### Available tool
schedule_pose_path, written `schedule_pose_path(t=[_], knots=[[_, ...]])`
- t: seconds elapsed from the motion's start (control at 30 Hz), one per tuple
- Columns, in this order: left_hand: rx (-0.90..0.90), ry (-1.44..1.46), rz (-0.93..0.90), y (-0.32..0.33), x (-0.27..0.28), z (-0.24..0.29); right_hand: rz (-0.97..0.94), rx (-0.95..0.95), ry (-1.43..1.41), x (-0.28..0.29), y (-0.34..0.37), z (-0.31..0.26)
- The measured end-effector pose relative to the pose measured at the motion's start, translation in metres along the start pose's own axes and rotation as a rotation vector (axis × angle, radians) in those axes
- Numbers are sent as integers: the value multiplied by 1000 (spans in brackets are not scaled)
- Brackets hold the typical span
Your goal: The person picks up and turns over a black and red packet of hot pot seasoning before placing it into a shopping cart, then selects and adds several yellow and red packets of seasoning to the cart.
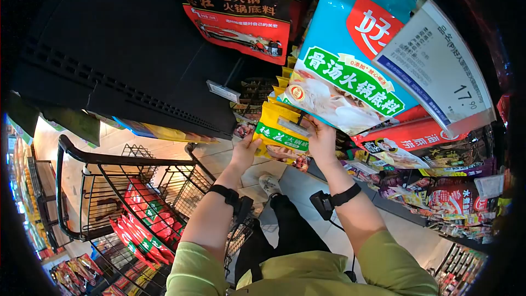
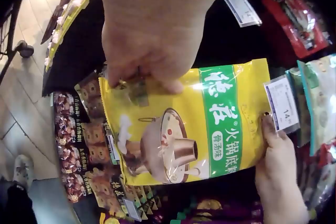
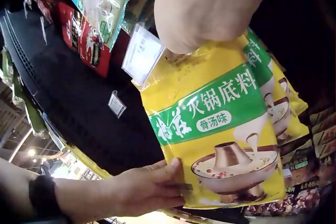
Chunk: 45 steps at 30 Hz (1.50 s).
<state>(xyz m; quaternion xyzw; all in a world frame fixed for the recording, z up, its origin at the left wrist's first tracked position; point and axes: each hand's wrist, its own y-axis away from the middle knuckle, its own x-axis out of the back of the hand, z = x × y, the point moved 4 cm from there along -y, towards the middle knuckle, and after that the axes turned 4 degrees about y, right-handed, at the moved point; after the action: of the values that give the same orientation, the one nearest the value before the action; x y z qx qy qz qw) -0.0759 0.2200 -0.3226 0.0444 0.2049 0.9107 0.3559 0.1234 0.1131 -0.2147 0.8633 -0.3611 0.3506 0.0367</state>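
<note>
Both hands hold a yellow packet of hot pot soup base (image 1: 282, 131) at the shelf front, with a green band and a copper pot pictured on it. My left hand (image 1: 243, 152) grips its lower end; in the right wrist view the left thumb (image 3: 170, 169) lies on the packet's face. At the other end, my right hand (image 1: 322, 141) pinches the top edge beside a price tag (image 2: 283, 103). More yellow packets (image 3: 286, 98) of the same look hang right behind this one. In the right wrist view the right fingertips are hidden behind the hand.
A large blue hot pot base bag (image 1: 350, 49) hangs above the right hand, beside a big price tag (image 1: 438, 66). Red bags (image 1: 241, 16) hang higher up. A black wire shopping cart (image 1: 98, 159) holding red packets (image 1: 145, 225) stands at the left.
</note>
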Motion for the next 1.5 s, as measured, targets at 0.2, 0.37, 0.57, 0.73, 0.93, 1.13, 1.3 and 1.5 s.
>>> schedule_pose_path(t=[0.2,0.37,0.57,0.73,0.93,1.13,1.3,1.5], knots=[[-11,-105,51,-19,2,-25,-83,-28,20,12,-5,-11],[65,-471,267,-13,-14,27,-114,-19,115,21,-5,-25],[651,339,-27,19,-54,98,5,68,317,28,4,-22],[497,546,-264,-17,-71,76,62,60,296,20,-1,-14],[503,535,-227,-34,-77,68,101,58,322,16,-7,-2],[461,524,-159,-25,-80,87,80,25,319,17,-8,3],[456,623,-158,-19,-67,71,97,18,335,17,-7,-3],[314,404,269,25,-31,64,148,109,380,18,-5,-13]])
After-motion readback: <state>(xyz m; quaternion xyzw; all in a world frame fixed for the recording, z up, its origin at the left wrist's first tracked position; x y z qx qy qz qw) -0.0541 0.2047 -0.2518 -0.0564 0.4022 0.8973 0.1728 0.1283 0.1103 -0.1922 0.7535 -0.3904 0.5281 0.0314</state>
